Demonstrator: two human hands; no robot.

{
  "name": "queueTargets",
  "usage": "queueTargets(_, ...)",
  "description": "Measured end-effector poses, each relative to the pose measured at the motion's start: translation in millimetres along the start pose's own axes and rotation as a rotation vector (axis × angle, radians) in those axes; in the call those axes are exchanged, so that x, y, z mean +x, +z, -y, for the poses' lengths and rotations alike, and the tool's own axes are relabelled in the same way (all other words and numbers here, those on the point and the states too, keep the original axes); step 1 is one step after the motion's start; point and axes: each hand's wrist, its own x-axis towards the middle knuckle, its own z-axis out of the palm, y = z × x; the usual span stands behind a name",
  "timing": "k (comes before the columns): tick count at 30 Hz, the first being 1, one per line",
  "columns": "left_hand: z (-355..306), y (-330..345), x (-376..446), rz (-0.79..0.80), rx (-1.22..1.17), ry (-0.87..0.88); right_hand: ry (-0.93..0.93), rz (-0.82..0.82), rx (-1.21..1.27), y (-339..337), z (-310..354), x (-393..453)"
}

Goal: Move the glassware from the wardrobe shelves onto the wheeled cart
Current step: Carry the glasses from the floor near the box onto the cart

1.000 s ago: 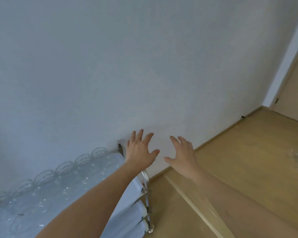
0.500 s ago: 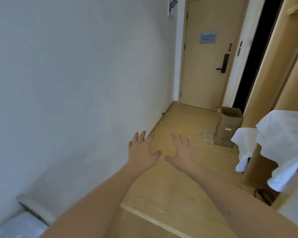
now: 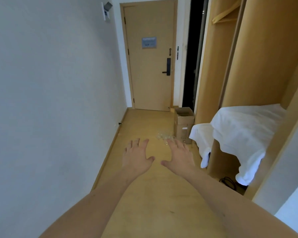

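- Pale wall (image 3: 50, 100) runs along the left of a corridor with a wooden floor (image 3: 144, 194) and a closed door (image 3: 150, 66) at the far end.
- Left hand (image 3: 138, 157) reaches forward above the floor, fingers spread and released, holding nothing.
- Glassware (image 3: 163, 135) lies on the floor just beside a cardboard box (image 3: 183, 126).
- Right hand (image 3: 181, 157) is likewise spread and released.
- Wardrobe (image 3: 248, 66) stands at the right, white cloth (image 3: 239, 131) draped over its shelf edges.

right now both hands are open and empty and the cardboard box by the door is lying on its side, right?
Not quite. In the head view the left hand and right hand are open and empty, but the cardboard box stands upright, top flaps open, not on its side.
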Motion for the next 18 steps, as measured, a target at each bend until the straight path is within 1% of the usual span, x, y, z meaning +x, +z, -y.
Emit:
queueTargets(4, 19.6, 9.8, 41.6, 0.029, -0.015, 0.029, 0.061, 0.016, -0.01, 14.1, 6.7, 34.2)
queueTargets(8, 32.7, 17.6, 75.6, 0.039, -0.063, 0.033, 0.127, 0.054, 0.047, 30.1, 12.6, 61.5)
queueTargets(18, 42.5, 45.7, 160.5, 0.08, -0.145, 0.008, 0.179, 0.113, 0.041, 53.4, -4.7, 140.7)
